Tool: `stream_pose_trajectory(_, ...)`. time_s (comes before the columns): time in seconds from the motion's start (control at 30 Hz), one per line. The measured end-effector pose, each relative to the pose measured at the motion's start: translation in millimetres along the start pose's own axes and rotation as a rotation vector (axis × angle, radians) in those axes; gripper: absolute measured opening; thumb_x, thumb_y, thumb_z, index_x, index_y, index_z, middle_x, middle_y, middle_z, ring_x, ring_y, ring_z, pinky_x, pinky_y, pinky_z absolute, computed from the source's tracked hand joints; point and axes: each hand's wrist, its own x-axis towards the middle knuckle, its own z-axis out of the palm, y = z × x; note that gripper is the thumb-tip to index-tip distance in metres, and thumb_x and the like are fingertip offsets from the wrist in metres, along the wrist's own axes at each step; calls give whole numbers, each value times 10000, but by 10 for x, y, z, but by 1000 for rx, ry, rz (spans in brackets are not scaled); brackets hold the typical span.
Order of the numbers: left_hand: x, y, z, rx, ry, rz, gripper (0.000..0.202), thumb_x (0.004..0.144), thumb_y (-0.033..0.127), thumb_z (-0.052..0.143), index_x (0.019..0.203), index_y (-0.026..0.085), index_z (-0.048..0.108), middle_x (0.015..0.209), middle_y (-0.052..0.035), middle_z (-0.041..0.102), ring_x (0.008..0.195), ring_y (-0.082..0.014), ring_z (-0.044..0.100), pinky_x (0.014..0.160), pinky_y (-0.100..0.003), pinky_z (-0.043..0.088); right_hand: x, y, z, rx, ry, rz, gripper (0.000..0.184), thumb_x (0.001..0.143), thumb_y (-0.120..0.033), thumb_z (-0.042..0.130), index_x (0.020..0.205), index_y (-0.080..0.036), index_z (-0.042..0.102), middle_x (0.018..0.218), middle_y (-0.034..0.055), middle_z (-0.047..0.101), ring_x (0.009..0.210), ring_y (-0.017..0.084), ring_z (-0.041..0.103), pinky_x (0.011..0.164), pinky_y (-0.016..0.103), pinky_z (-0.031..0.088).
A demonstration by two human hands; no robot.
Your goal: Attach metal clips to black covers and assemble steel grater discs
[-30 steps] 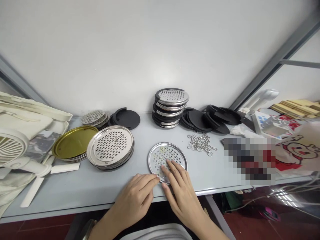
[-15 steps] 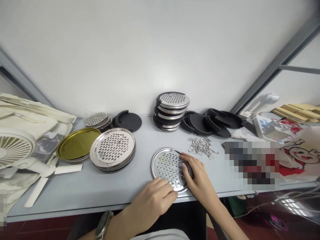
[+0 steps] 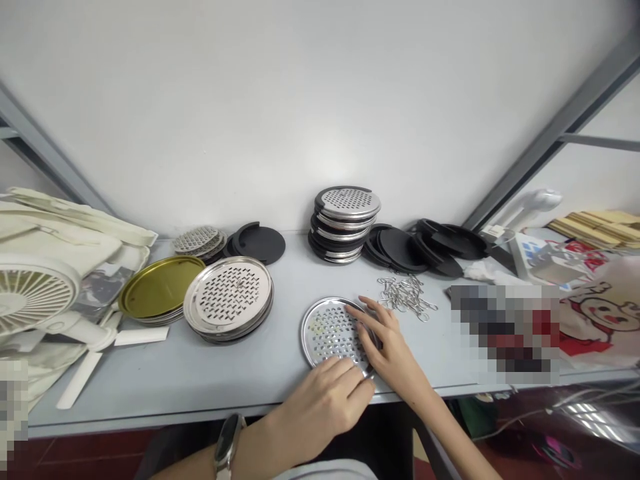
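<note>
A shiny round metal lid with punched holes (image 3: 330, 327) lies on the table before me. My left hand (image 3: 330, 393), with a watch on its wrist, is closed at the lid's near rim; its fingertips curl over the edge and the thumb side hides part of it. Spread fingers of my right hand (image 3: 385, 337) rest on the lid's right side, covering some of its rim. Just beyond that hand is a heap of wire hooks (image 3: 407, 295). To the left stands a stack of similar perforated lids (image 3: 230, 297).
Gold-coloured lids (image 3: 163, 287) lie at the left beside a white fan (image 3: 35, 300). At the back are a tall stack of metal-and-black discs (image 3: 345, 223), black round trays (image 3: 400, 247), a black disc (image 3: 263, 243) and small perforated discs (image 3: 197, 240). A printed bag (image 3: 600, 310) is on the right.
My left hand has slid right along the near rim. The right hand's fingers have spread and reached further across the lid. The camera view has shifted slightly.
</note>
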Motion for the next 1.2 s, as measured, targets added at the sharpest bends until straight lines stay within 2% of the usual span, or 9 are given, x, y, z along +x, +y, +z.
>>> stream_pose_trajectory(0.03,12,-26,-13,-8,-6,-20,151,942,170,446,1069,141,524,954,-61,586,901,-192,558,801,-317,480,-23,11,10,-4,24,10,364,947,-290,403,1265,-223,568,1335,122,454,1227,290,431,1027,533,389)
stream_pose_trajectory(0.07,22,-64,-25,-9,-2,-38,269,937,293,496,1159,141,494,1034,-76,588,970,-208,556,836,-330,476,-48,21,19,-7,58,19,371,945,-298,408,1274,-205,553,1333,138,445,1222,297,433,1018,541,395)
stream_pose_trajectory(0.17,41,-236,-46,26,34,-46,801,797,649,543,1354,107,350,1295,-161,505,1193,-295,475,975,-411,417,-121,41,34,4,119,35,355,944,-303,412,1247,-184,553,1355,153,397,1202,297,456,996,526,428)
stream_pose_trajectory(0.27,48,-419,-13,80,39,-77,998,728,757,508,1411,69,271,1450,-232,340,1351,-361,303,1080,-480,302,-158,36,36,30,106,27,324,950,-285,391,1196,-200,583,1378,135,367,1173,276,490,977,486,459)
stream_pose_trajectory(0.37,64,-519,64,55,6,-118,1127,685,827,456,1452,47,185,1494,-259,241,1397,-387,197,1106,-503,245,-151,17,39,57,94,43,327,951,-288,382,1183,-184,587,1367,142,379,1145,268,514,963,469,474)
stream_pose_trajectory(0.53,109,-540,157,-43,-45,-157,1161,666,859,422,1480,87,124,1533,-230,143,1410,-391,144,1121,-524,197,-109,-8,24,93,56,88,332,940,-306,395,1183,-161,570,1281,155,442,1149,277,504,986,493,444)
stream_pose_trajectory(0.73,131,-527,142,-126,-69,-199,1134,648,780,561,1477,119,161,1501,-238,228,1379,-413,212,1109,-552,201,-50,-36,-23,164,49,103,265,912,-279,425,1101,-173,579,1158,131,505,1125,265,514,998,473,425)
stream_pose_trajectory(0.87,145,-509,99,-141,-59,-195,1160,618,712,644,1486,141,128,1522,-224,159,1385,-423,171,1103,-561,210,-27,-18,-57,243,82,97,238,902,-276,452,1079,-188,585,1130,110,532,1107,246,529,973,424,445)
stream_pose_trajectory(1.2,158,-509,152,-95,-34,-144,1098,626,743,602,1448,113,239,1457,-261,254,1337,-442,243,1072,-581,222,-57,-81,-28,206,96,146,207,902,-255,438,1023,-177,587,1053,103,526,1015,239,547,918,415,459)
